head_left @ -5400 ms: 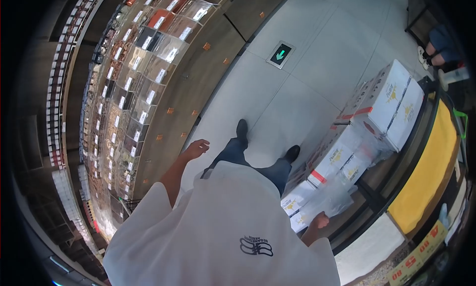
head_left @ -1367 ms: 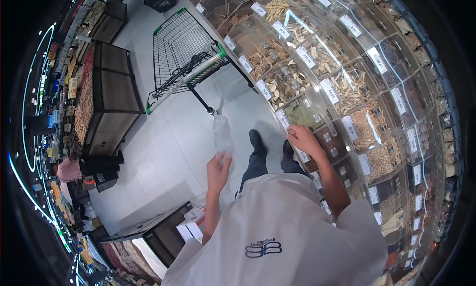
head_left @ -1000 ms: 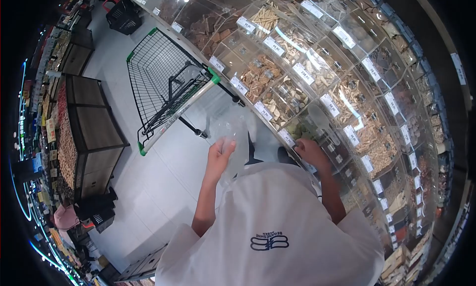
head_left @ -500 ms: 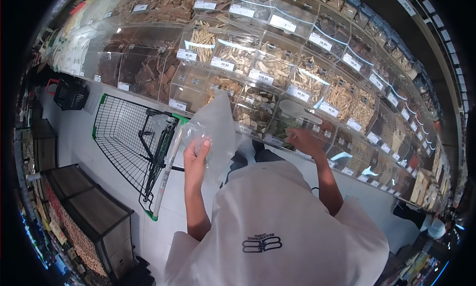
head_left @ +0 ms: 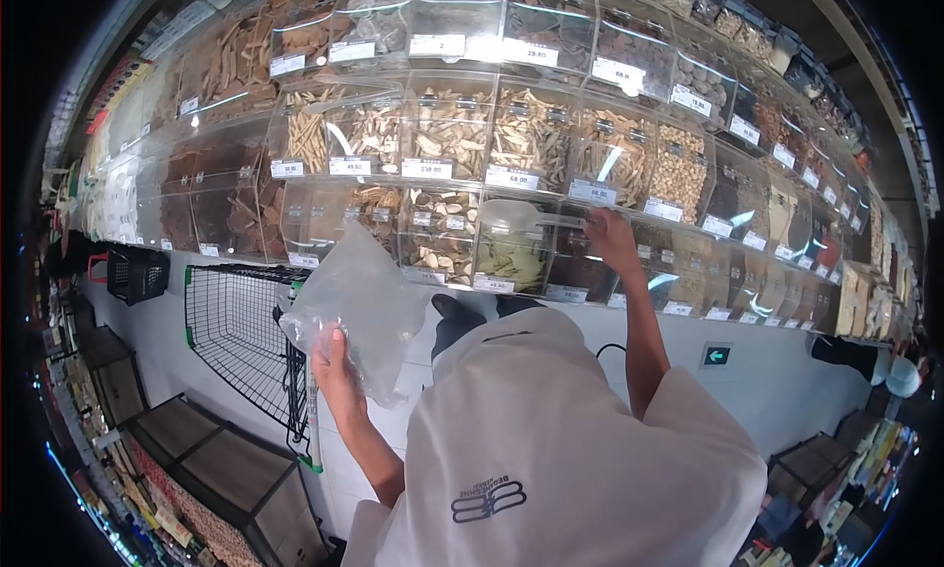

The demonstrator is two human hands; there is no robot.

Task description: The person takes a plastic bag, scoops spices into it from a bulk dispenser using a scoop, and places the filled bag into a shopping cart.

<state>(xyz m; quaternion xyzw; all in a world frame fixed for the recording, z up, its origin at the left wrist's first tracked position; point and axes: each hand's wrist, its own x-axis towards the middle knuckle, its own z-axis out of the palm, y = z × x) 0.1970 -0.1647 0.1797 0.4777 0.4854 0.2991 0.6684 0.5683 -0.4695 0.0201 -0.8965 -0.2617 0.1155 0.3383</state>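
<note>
My left hand (head_left: 336,370) is closed on a clear plastic bag (head_left: 359,301), which hangs loose in front of the bins. My right hand (head_left: 612,240) has its fingers closed at the handle end of a clear scoop (head_left: 511,216). The scoop lies across the top of a lidded bin of dried green leaves (head_left: 509,260). To its left is a bin of dried pale slices with dark edges (head_left: 440,235). Below my right hand sits a bin of dark contents (head_left: 582,272).
Tiers of clear bins with price tags (head_left: 430,169) rise ahead. A shopping cart (head_left: 241,336) stands at my left, with a black basket (head_left: 136,274) beyond it. Wooden display cases (head_left: 211,439) are behind on the left. A green arrow sign (head_left: 717,356) marks the floor.
My right hand has moved up from the bin front to the scoop's handle. The left hand and bag have shifted left and lower in view, and the view has turned.
</note>
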